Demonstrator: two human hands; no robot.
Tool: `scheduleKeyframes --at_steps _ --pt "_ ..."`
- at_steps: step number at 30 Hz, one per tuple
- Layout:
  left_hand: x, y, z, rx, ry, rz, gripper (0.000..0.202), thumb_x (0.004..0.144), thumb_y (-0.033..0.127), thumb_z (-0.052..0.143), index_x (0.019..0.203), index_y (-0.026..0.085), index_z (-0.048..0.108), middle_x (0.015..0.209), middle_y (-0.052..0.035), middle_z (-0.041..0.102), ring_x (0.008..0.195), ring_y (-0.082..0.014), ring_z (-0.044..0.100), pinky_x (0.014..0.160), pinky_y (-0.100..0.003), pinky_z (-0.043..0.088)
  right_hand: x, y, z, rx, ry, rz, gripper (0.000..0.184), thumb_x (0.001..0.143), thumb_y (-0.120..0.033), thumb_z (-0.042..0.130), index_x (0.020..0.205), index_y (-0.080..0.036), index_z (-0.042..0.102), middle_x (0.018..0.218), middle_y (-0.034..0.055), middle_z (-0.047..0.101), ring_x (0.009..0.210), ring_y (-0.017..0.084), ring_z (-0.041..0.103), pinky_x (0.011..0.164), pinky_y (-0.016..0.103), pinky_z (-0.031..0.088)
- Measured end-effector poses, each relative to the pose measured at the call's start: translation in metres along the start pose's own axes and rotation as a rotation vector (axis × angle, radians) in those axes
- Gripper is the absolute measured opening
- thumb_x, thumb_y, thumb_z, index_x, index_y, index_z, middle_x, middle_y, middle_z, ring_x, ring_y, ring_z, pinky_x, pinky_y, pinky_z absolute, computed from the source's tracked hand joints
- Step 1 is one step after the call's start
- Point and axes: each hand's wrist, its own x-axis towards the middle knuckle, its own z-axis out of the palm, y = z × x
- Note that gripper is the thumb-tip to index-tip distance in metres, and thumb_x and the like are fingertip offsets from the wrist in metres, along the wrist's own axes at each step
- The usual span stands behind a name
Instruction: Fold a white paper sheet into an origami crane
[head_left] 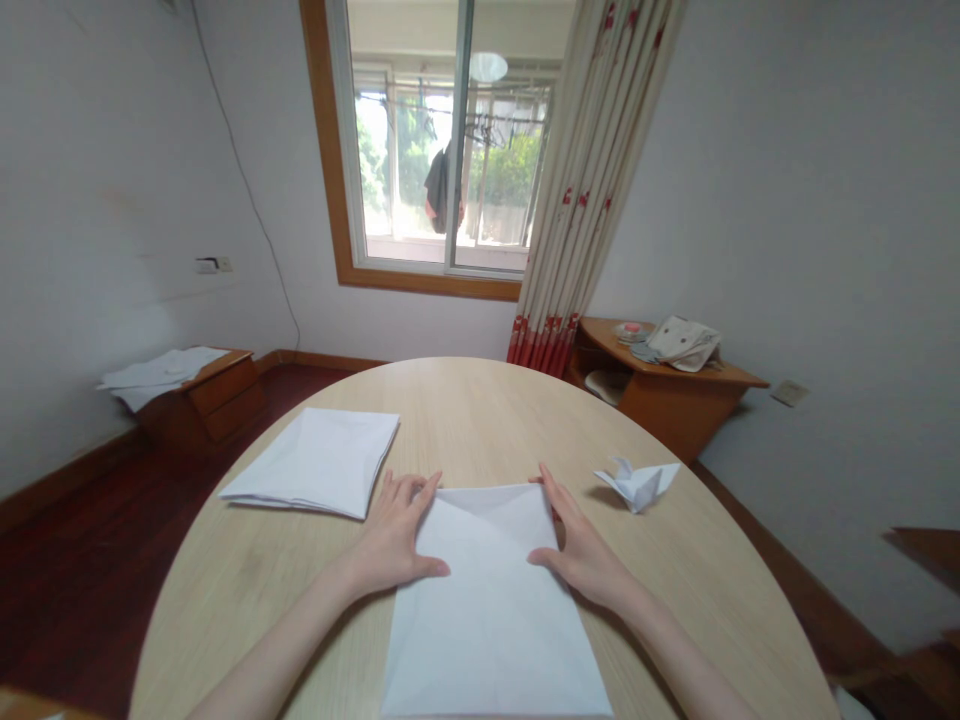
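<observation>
A white sheet of paper [491, 600] lies in front of me on the round wooden table [480, 420], its far corners folded in to a crease. My left hand [394, 535] rests flat on the sheet's far left edge, fingers stretched out. My right hand [574, 545] lies flat on the far right edge, fingers extended and thumb on the paper. Neither hand grips anything. A stack of white paper sheets [315, 460] sits to the left of my left hand. A small folded paper figure [637, 482] stands to the right of my right hand.
A low wooden cabinet with papers on it [199, 390] stands by the left wall. A corner shelf with a bag [664, 375] is at the right, next to a curtain [592, 180] and a window [442, 140]. Dark red floor surrounds the table.
</observation>
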Motion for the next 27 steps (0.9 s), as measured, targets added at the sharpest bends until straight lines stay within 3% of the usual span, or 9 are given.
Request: scheduleKeyframes --at_steps 5,8,12,20,27 --pt "-0.001 0.0 0.003 -0.044 0.093 0.037 0.111 0.056 0.039 0.086 0.147 0.029 0.022 0.127 -0.0115 0.04 0.123 -0.0342 0.038 0.105 -0.054 0.033 -0.002 -0.004 -0.001 -0.004 0.021 0.004 0.105 0.069 -0.012 0.059 0.15 -0.026 -0.007 0.147 0.0122 0.032 0.138 0.027 0.027 0.114 0.05 0.013" --pt "-0.001 0.001 0.005 -0.037 0.157 0.089 0.113 0.056 0.034 0.088 0.147 0.033 0.02 0.13 -0.0104 0.037 0.122 -0.0338 0.038 0.102 -0.053 0.037 -0.003 -0.006 0.0 -0.025 0.036 0.027 0.105 0.07 -0.01 0.057 0.15 -0.027 -0.009 0.142 0.0116 0.033 0.136 0.026 0.029 0.113 0.05 0.014" --pt "-0.001 0.003 0.005 0.033 0.254 0.125 0.107 0.059 0.022 0.086 0.146 0.031 0.023 0.133 -0.0113 0.036 0.12 -0.0342 0.039 0.1 -0.051 0.04 -0.002 -0.005 0.002 -0.055 0.063 0.027 0.098 0.075 -0.01 0.053 0.149 -0.029 -0.008 0.135 0.0119 0.033 0.13 0.027 0.036 0.111 0.051 0.021" --pt "0.001 0.007 0.001 0.135 0.429 0.235 0.088 0.081 0.004 0.054 0.149 0.033 0.006 0.131 -0.012 0.036 0.114 -0.0304 0.041 0.096 -0.05 0.043 0.0 -0.001 -0.002 -0.194 0.231 -0.207 0.08 0.086 -0.013 0.043 0.15 -0.034 -0.001 0.117 0.0082 0.038 0.114 0.025 0.047 0.101 0.048 0.041" --pt "0.0 0.013 -0.004 0.128 0.504 0.311 0.071 0.088 0.002 0.038 0.148 0.032 0.015 0.127 -0.0127 0.04 0.084 -0.0185 0.052 0.076 -0.034 0.051 -0.002 -0.007 -0.007 -0.248 0.323 -0.378 0.067 0.092 -0.013 0.041 0.149 -0.034 0.014 0.107 0.0081 0.048 0.099 0.022 0.055 0.085 0.04 0.051"
